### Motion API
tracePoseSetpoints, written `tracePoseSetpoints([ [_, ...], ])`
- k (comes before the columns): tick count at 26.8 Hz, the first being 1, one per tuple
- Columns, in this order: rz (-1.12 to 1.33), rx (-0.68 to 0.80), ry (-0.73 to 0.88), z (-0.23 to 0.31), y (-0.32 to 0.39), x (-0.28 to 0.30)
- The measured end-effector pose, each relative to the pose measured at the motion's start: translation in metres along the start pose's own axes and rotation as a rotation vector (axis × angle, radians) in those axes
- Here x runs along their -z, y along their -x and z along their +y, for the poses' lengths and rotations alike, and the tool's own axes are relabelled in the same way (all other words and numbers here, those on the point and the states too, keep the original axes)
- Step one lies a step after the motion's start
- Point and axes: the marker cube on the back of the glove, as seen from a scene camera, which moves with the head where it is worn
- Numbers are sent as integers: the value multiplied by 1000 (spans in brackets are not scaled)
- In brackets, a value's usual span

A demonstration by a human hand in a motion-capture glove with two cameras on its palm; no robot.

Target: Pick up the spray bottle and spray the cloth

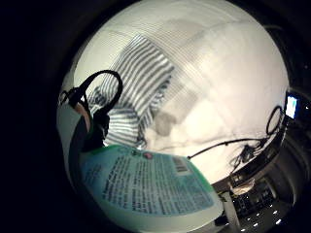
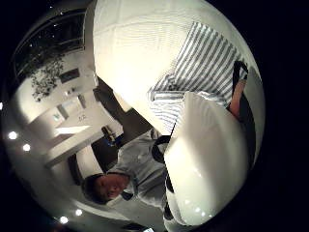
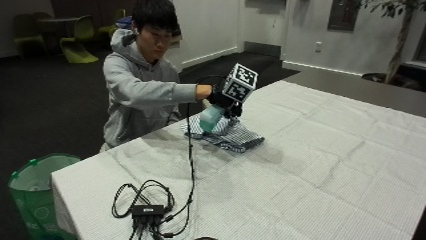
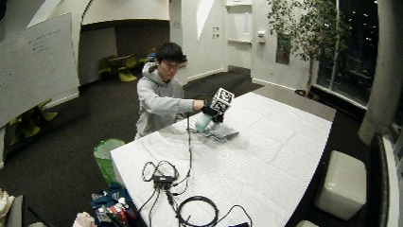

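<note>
A person at the table's near-left edge holds a pale green spray bottle (image 3: 210,118) in the gloved right hand (image 3: 221,101), lifted above a striped blue-and-white cloth (image 3: 229,136) that lies crumpled on the white tablecloth (image 3: 319,160). The hand's fingers curl round the bottle's upper part. In the little finger side palm view the bottle's printed label (image 1: 146,187) fills the space close to the palm, with the striped cloth (image 1: 138,82) beyond it. The thumb side palm view shows the bottle's white body (image 2: 207,164) and the cloth (image 2: 203,65) behind it. The wide outside view shows the bottle (image 4: 202,122) over the cloth (image 4: 218,133).
A black hub with coiled cables (image 3: 148,210) lies on the table near its front-left corner. A green bin (image 3: 33,192) stands on the floor beside the table. More coiled cable (image 4: 197,212) lies at the table's near end.
</note>
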Motion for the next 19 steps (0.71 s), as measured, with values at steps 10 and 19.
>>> tracePoseSetpoints([
  [10, 40, 9, -17, 19, 15, 23],
  [19, 46, -4, 25, 5, 8, -3],
])
